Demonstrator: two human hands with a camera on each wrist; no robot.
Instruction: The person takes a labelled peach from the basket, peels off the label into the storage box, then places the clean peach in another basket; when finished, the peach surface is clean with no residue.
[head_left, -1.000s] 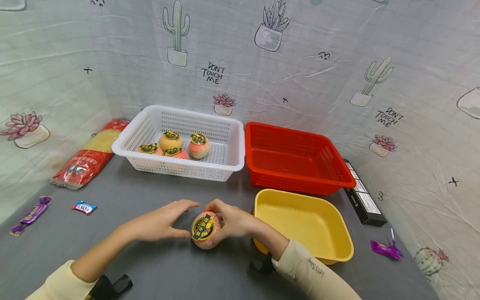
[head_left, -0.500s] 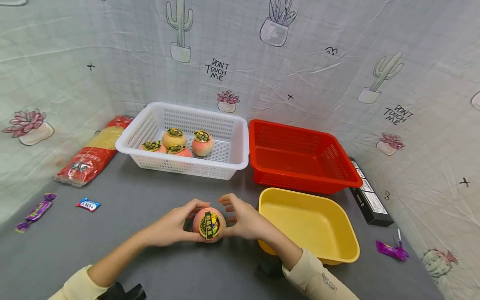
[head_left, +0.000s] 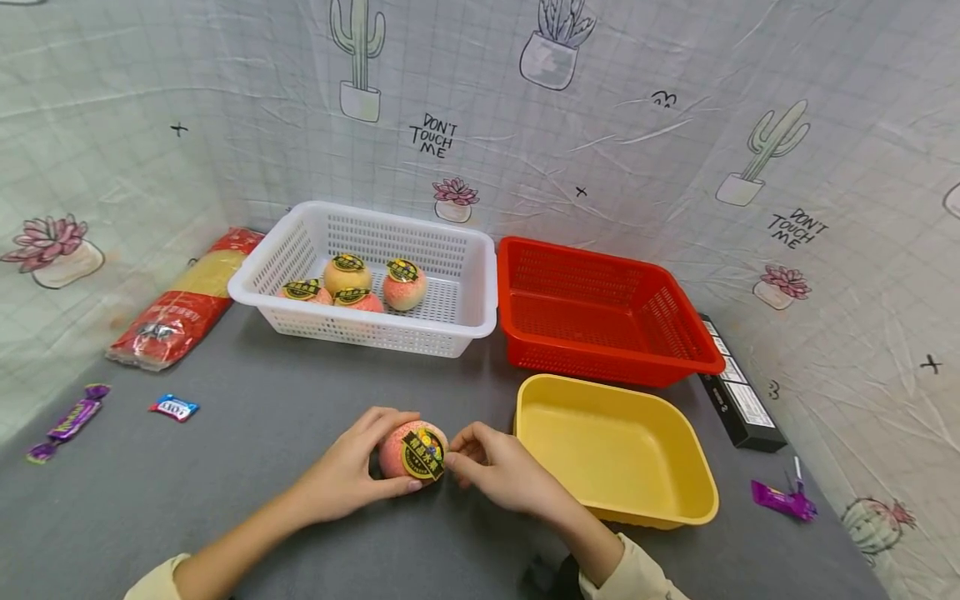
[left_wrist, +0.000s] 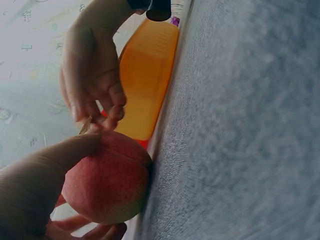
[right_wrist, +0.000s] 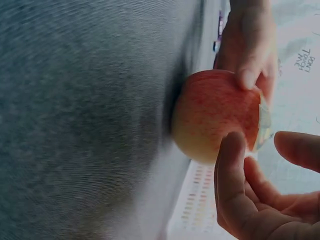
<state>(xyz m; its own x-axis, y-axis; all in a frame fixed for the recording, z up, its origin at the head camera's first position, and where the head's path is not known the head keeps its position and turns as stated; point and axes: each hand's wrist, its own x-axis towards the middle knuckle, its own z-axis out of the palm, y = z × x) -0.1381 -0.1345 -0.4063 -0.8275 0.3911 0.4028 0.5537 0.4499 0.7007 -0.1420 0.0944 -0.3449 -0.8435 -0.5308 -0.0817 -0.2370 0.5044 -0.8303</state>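
Note:
A pink-red peach [head_left: 393, 457] with a black and gold round sticker [head_left: 423, 452] rests on the grey table. My left hand [head_left: 352, 467] grips it from the left, its thumb along the near side and its fingers round the far side. My right hand [head_left: 502, 467] is at the sticker's right edge. Its thumb and forefinger [right_wrist: 232, 155] stand apart with a gap between them in the right wrist view. One sticker edge [left_wrist: 86, 125] stands up from the peach in the left wrist view. Whether a right fingertip touches it, I cannot tell.
Several stickered peaches [head_left: 405, 287] lie in a white basket [head_left: 367, 333] at the back. Beside it stand a red basket [head_left: 607, 354] and a yellow tub [head_left: 615, 450]. A red bag [head_left: 176, 312], wrapped candies [head_left: 71, 421] and a black box [head_left: 742, 400] lie around the sides.
The peach has turned between the hands, tilting its sticker to the right. The right hand has released its hold and moved to the sticker's edge; the left hand has taken hold of the peach.

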